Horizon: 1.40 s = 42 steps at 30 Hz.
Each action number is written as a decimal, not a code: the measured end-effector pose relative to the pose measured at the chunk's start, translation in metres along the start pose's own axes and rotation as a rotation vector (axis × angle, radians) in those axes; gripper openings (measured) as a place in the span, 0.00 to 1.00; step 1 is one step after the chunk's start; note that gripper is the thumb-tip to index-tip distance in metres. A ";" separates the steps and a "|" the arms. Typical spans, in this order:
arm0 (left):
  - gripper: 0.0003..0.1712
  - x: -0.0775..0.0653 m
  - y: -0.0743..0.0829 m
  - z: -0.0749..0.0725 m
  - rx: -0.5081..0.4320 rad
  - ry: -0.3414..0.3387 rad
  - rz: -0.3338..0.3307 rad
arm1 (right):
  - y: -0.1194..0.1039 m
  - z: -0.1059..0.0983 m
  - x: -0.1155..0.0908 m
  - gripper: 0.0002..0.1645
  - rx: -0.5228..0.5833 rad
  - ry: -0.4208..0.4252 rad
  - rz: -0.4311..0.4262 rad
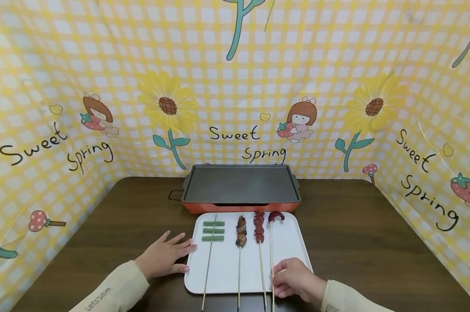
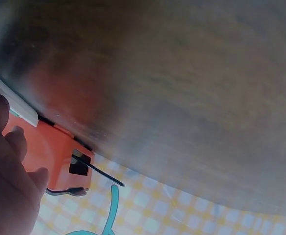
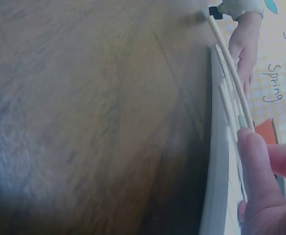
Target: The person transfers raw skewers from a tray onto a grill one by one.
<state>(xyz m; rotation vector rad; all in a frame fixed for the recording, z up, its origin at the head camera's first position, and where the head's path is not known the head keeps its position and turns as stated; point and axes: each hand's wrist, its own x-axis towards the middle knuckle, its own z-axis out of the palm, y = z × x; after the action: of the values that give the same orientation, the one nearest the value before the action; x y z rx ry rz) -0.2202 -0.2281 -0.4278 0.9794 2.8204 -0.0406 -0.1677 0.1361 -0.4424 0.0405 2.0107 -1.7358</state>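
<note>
Two-handed, rested spread left hand (image 1: 164, 258) against left edge of white tray (image 1: 294, 242), probably steadying it; with right hand (image 1: 295, 279), pinched rightmost skewer (image 1: 272, 247) across it, low down, presumably sparing curled red food (image 1: 275, 214).

A dark brown wood-grain table (image 1: 348, 229) with rounded far corners reflects pale light. Behind it and along both sides hangs a cloth (image 1: 215, 91) in yellow and white checks, softly creased. Printed on the cloth are yellow sunflowers (image 1: 168, 105) with brown centres and teal stems, brown-haired cartoon girls (image 1: 301, 120) hugging strawberries (image 1: 285, 130), small yellow hearts (image 1: 265, 117), red spotted mushrooms (image 1: 37, 221) and black "Sweet Spring" lettering (image 1: 235, 133).
</note>
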 end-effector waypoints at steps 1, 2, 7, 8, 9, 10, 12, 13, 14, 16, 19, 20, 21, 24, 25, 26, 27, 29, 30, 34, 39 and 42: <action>0.39 0.000 0.000 0.000 0.000 0.001 0.002 | 0.000 0.000 -0.001 0.05 -0.004 0.002 -0.004; 0.39 0.000 0.000 0.000 0.000 0.002 0.003 | -0.001 0.000 -0.002 0.05 -0.009 0.004 -0.009; 0.39 0.000 -0.001 0.002 0.004 0.014 0.010 | -0.002 0.002 -0.007 0.05 -0.039 0.021 -0.023; 0.39 0.000 -0.001 0.003 0.005 0.016 0.009 | -0.003 0.002 -0.008 0.05 -0.044 0.023 -0.026; 0.39 0.001 -0.001 0.003 0.007 0.019 0.010 | -0.003 0.002 -0.009 0.05 -0.048 0.026 -0.031; 0.39 0.001 -0.002 0.004 0.007 0.021 0.010 | -0.003 0.003 -0.010 0.05 -0.053 0.028 -0.036; 0.39 0.001 -0.003 0.005 0.009 0.025 0.011 | -0.003 0.003 -0.012 0.06 -0.058 0.023 -0.055; 0.39 0.001 -0.003 0.005 0.010 0.027 0.012 | -0.003 0.004 -0.013 0.06 -0.060 0.020 -0.066; 0.39 0.001 -0.003 0.005 0.012 0.028 0.013 | -0.003 0.005 -0.014 0.06 -0.064 0.017 -0.074; 0.39 0.001 -0.002 0.005 0.021 0.032 0.015 | -0.004 0.006 -0.015 0.07 -0.072 0.009 -0.084; 0.38 0.002 0.000 0.002 0.050 0.037 0.023 | -0.006 0.008 -0.016 0.07 -0.088 0.009 -0.099; 0.38 0.002 0.000 0.001 0.060 0.040 0.026 | -0.008 0.008 -0.016 0.07 -0.095 0.010 -0.103; 0.38 0.003 0.000 0.000 0.069 0.040 0.027 | -0.009 0.008 -0.015 0.07 -0.103 0.013 -0.108; 0.38 0.003 0.000 0.001 0.073 0.042 0.026 | -0.014 0.007 -0.012 0.07 -0.129 0.033 -0.124; 0.39 0.003 -0.001 0.002 0.069 0.043 0.025 | -0.015 0.007 -0.011 0.07 -0.140 0.044 -0.132; 0.39 0.003 -0.001 0.003 0.062 0.044 0.022 | -0.017 0.006 -0.009 0.06 -0.152 0.054 -0.139; 0.39 0.003 -0.001 0.005 0.057 0.043 0.021 | -0.019 0.006 -0.008 0.06 -0.165 0.066 -0.146; 0.39 0.002 -0.001 0.007 0.048 0.044 0.023 | -0.022 0.005 -0.006 0.06 -0.190 0.087 -0.163; 0.39 0.001 -0.002 0.008 0.042 0.043 0.023 | -0.024 0.005 -0.005 0.06 -0.203 0.097 -0.171; 0.39 0.000 -0.002 0.009 0.037 0.048 0.026 | -0.032 0.003 0.001 0.06 -0.236 0.128 -0.191; 0.38 0.000 -0.002 0.006 0.051 0.074 0.041 | -0.037 -0.004 0.015 0.05 -0.288 0.196 -0.206; 0.37 0.001 -0.002 0.005 0.056 0.070 0.046 | -0.042 -0.011 0.024 0.04 -0.336 0.261 -0.190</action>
<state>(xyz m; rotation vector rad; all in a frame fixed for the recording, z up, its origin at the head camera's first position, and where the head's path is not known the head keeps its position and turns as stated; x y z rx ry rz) -0.2218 -0.2294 -0.4326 1.0775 2.8733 -0.0817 -0.2058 0.1317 -0.4119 -0.0379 2.5483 -1.5408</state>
